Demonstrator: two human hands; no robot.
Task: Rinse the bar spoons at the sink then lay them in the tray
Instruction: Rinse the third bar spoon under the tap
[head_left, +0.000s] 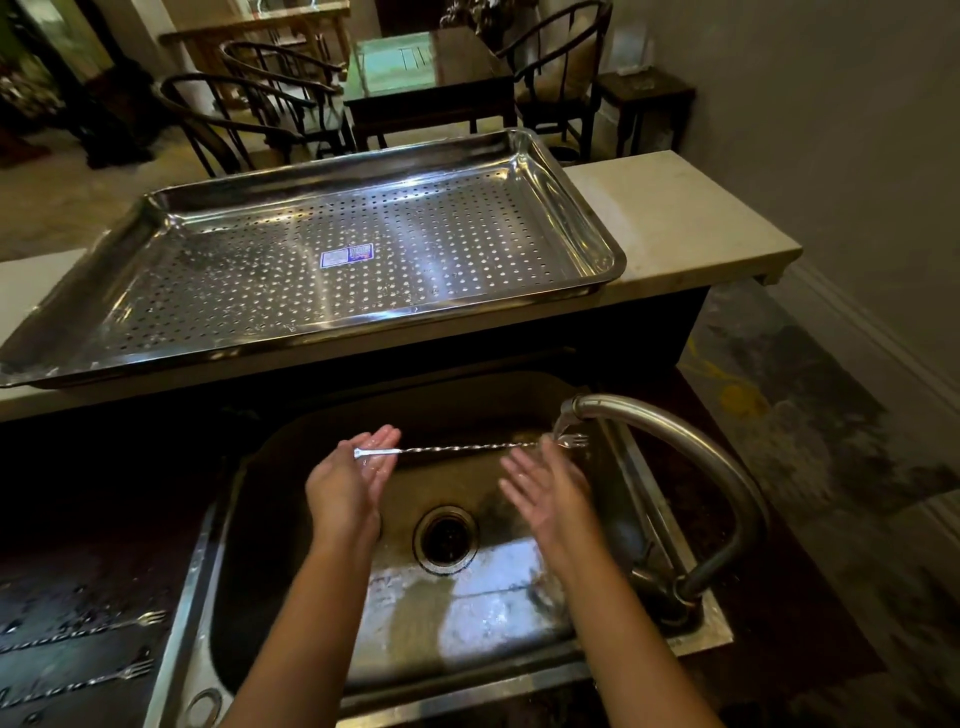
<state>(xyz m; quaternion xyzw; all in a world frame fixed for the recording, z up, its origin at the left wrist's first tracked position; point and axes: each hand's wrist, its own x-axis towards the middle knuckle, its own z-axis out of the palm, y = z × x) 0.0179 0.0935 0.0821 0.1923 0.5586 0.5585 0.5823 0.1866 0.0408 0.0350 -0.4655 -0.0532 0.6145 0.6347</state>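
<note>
A bar spoon (467, 448) lies across the left hand (347, 483) and right hand (551, 488), both with straight fingers, over the steel sink (291, 545), its fork end under the running faucet (675, 441). Beyond, a perforated tray (171, 332) sits on the pale counter (685, 218); dark chairs (244, 124) stand behind.

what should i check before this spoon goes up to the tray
1. Fork end under running water: ok, the bar spoon has its fork tip in the stream from the faucet.
2. Grip: not ok, the left hand only cradles the handle on open fingers; the right hand is open, at most touching the stem.
3. Handle end rinsed: cannot tell.
4. Tray free to receive: ok, no spoons lie in it.
5. More to rinse: ok to note, two bar spoons on the counter wait on the left.
</note>
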